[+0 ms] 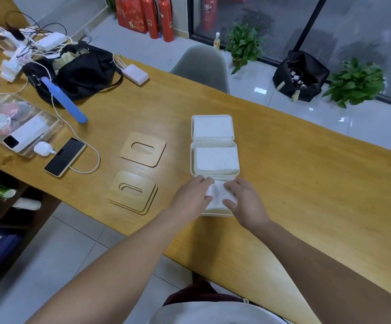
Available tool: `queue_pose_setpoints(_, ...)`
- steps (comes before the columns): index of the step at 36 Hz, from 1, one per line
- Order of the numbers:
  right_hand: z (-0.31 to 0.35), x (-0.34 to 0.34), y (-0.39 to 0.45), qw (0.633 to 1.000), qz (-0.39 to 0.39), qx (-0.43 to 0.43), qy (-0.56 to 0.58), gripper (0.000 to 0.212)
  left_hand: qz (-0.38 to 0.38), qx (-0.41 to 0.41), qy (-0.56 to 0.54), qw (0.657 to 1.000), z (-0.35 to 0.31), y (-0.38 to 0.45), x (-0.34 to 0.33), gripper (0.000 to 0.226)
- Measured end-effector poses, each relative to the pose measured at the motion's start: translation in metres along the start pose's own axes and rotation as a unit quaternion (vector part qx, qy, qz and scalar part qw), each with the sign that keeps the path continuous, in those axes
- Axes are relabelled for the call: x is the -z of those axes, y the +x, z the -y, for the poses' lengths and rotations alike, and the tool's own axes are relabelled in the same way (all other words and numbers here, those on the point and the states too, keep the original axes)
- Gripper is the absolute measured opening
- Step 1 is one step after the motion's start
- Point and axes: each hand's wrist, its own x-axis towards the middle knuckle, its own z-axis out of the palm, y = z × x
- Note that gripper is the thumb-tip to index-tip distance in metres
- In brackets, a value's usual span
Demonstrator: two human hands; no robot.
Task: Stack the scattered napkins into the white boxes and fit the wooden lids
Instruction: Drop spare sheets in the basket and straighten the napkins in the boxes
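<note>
Both hands, left [191, 197] and right [244, 202], grip flat, press white folded napkins [218, 195] into the nearest of three white rectangular boxes [215, 215]; beyond, two filled boxes.

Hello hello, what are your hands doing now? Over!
Left hand and right hand pressing napkins into nearest white box. Wooden lids still off, lying left. Nothing blocking.

Both hands on the nearest white box [216, 215]: left hand [193, 197] and right hand [246, 202] press its napkins [218, 194]. Wooden lids [132, 192] lie left.
</note>
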Motion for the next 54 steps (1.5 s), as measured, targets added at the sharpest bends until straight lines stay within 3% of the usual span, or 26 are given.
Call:
queue_pose_setpoints(13, -0.008, -0.006, 0.000, 0.997, 0.010, 0.038, -0.065, 0.044, 0.012, 0.011, 0.065, 0.998, -0.004, 0.004, -0.012, 0.039)
queue_pose_setpoints(20, 0.002, 0.023, -0.017, 0.997, -0.004, 0.003, 0.073, 0.042, 0.022, 0.059, -0.074, 0.995, -0.009, -0.006, -0.002, 0.055)
queue_pose_setpoints(25, 0.002, 0.060, -0.048, 0.981, -0.061, -0.024, 0.182, 0.040, -0.026, 0.058, -0.141, 0.988, -0.039, -0.017, -0.004, 0.038)
queue_pose_setpoints(32, -0.037, 0.141, -0.126, 0.951, -0.142, -0.058, 0.269, 0.030, -0.006, -0.023, -0.231, 0.973, -0.165, -0.015, -0.036, 0.023)
queue_pose_setpoints(41, -0.168, 0.235, -0.300, 0.892, -0.291, -0.195, 0.287, 0.024, 0.083, -0.150, -0.240, 0.955, -0.375, 0.000, -0.126, 0.004)
queue_pose_setpoints(48, -0.239, 0.277, -0.430, 0.825, -0.398, -0.274, 0.292, 0.021, 0.164, -0.231, -0.248, 0.926, -0.531, -0.011, -0.209, 0.014)
queue_pose_setpoints(54, -0.286, 0.288, -0.515, 0.761, -0.464, -0.336, 0.304, 0.020, 0.227, -0.268, -0.218, 0.911, -0.623, -0.027, -0.277, 0.023)
